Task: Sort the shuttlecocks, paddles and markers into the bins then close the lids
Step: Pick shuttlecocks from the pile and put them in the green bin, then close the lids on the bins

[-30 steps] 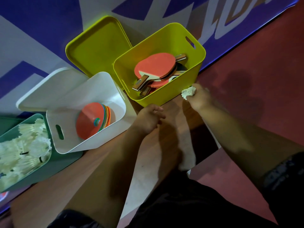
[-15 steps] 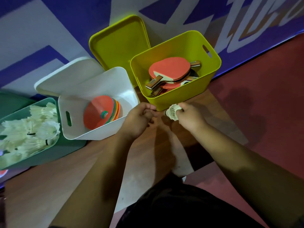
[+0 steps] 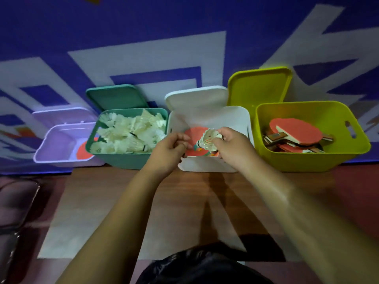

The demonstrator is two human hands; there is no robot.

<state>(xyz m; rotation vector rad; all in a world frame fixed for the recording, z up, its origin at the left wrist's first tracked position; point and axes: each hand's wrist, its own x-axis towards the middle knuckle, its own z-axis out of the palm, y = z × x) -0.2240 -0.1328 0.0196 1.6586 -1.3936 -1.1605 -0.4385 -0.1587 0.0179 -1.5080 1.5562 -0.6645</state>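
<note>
**Operator:** Where does this one go?

**Spotter:** The green bin (image 3: 123,160), already piled with shuttlecocks (image 3: 131,132). It sits to the left of your grip, touching the white bin (image 3: 207,167) you are over now. That one holds markers (image 3: 194,133), and the paddles (image 3: 295,134) are off right in the yellow bin (image 3: 307,160).

**Operator:** Which hand should take it?

**Spotter:** I'd say your left hand (image 3: 170,150). It is between the shuttlecock and the green bin, just beside both. Its fingers are curled, with nothing I can see in them. Your right hand (image 3: 231,148) has the shuttlecock (image 3: 209,139) pinched by the feather skirt.

**Operator:** How does it lie?

**Spotter:** Roughly crosswise, with the skirt under your right fingers. The cork (image 3: 199,144) points left and slightly down, toward your left hand. It has pale, slightly splayed feathers with faint orange print.
</note>
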